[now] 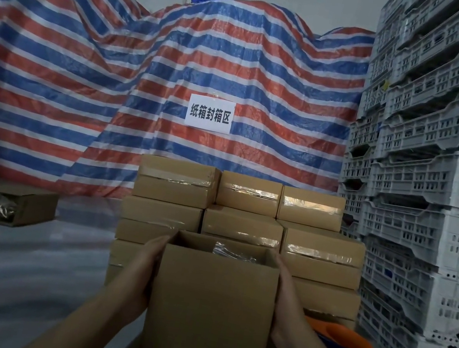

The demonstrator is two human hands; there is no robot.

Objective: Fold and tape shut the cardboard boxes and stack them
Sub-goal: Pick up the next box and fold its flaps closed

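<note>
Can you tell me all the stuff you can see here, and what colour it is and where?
open cardboard box: one, brown, front centre, held between both hands
taped cardboard boxes: at least nine in view, brown, stacked behind the open one
box lying on its side: one, brown, left on the floor
tape dispenser: one, orange and blue, right of the open box
crates: many, white plastic, stacked on the right
tarpaulin: red, blue and white stripes, across the back
sign: one, white, on the tarpaulin
left hand: on the box's left side
right hand: on its right side

Striped tarpaulin (88, 63) draped across the back, white paper sign (210, 114) stuck on it; stacked grey plastic crates (444, 168) at right.
</note>
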